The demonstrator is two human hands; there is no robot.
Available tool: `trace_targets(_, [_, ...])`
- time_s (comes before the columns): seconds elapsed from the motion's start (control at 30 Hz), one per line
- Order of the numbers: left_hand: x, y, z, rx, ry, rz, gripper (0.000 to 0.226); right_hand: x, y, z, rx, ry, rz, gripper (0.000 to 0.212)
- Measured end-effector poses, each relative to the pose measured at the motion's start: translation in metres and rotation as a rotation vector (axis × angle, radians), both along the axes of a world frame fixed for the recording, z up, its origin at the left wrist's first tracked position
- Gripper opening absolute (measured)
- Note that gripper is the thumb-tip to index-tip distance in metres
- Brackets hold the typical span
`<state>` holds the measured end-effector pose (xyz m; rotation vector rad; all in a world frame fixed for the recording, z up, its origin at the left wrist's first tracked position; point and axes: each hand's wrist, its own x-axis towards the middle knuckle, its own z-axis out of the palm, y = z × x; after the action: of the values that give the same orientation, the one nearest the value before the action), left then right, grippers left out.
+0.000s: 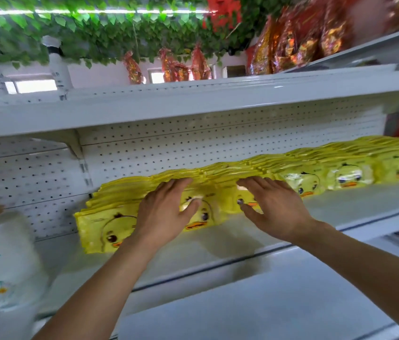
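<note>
Two bare hands rest on a row of yellow duck packets (345,174) on a white shop shelf (340,207).
From the left: a white bottle with a gold cap (4,253) stands apart. The left hand (166,209) and right hand (274,204) lie side by side, fingers straight and slightly spread over the packets' top edges, thumbs on the front faces, gripping nothing. The glossy packets, each printed with a duckling face, stand upright. Their row runs left to right, mostly beyond the right hand.
</note>
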<state>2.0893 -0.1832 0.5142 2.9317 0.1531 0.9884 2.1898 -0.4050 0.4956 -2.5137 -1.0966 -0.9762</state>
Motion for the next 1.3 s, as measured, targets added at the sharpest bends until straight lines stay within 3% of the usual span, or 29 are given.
trace_targets(0.3, [0.046,-0.203,-0.004,-0.158,-0.022,-0.305,0.048,-0.02,-0.216,0.003,-0.063,0.012,-0.338,0.051])
trace_targets(0.57, [0.069,-0.382,-0.041,-0.249,0.104,-0.584,0.045,-0.053,-0.402,-0.015,-0.073,0.16,-0.671,0.053])
trace_targets(0.7, [0.088,-0.452,-0.06,-0.286,0.239,-0.674,0.042,-0.058,-0.47,-0.037,-0.07,0.242,-0.79,0.045])
trace_targets(0.9, [0.143,-0.531,-0.107,-0.36,0.485,-0.749,0.043,-0.046,-0.545,-0.085,-0.077,0.382,-0.955,0.057])
trace_targets(1.03, [0.191,-0.579,-0.152,-0.358,0.624,-0.774,0.041,-0.023,-0.587,-0.123,-0.079,0.453,-1.039,0.051])
trace_targets(1.3, [0.302,-0.663,-0.252,-0.46,1.002,-0.779,0.043,0.048,-0.659,-0.227,0.098,0.733,-1.186,0.045])
